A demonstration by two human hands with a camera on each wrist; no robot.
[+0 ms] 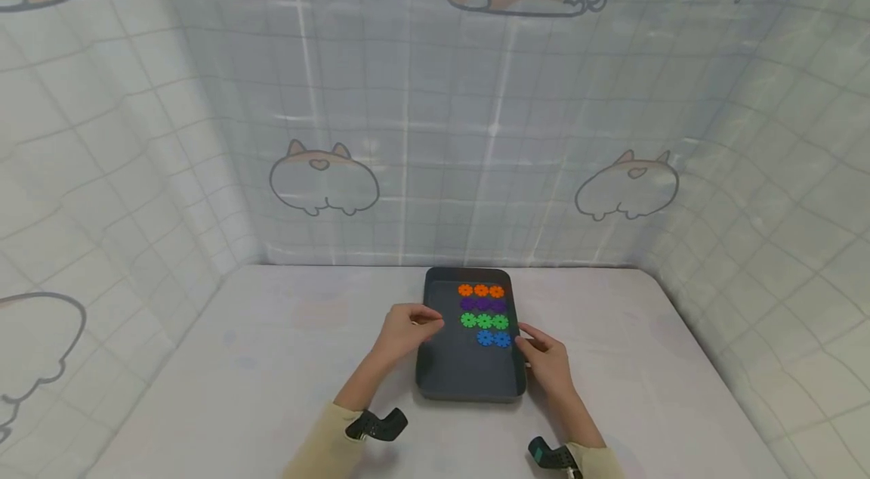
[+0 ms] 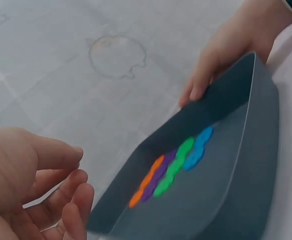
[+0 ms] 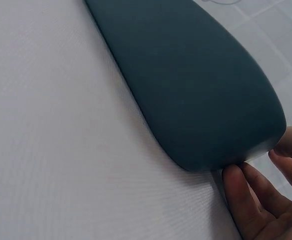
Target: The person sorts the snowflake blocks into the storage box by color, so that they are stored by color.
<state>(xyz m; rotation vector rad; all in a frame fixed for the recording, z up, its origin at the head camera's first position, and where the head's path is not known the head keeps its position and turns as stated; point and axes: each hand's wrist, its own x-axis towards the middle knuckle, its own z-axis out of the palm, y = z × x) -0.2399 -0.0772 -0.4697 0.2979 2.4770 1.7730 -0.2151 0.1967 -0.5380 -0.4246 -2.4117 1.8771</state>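
Note:
A dark grey rectangular tray stands on the white table. On its floor lie rows of slotted, flower-shaped plastic discs: three orange discs, three purple discs, three green discs and two blue discs. My left hand is at the tray's left rim in the head view, its fingers loosely bent. Nothing shows between its thumb and fingers in the left wrist view. With thumb and fingers, my right hand holds the tray's right side wall. The right wrist view shows that hand's fingers against the tray's outside.
White cloth covers the table. A grid-patterned curtain with cartoon dogs rises behind the table and along both sides. Dark bands with camera mounts sit on the left wrist and right wrist.

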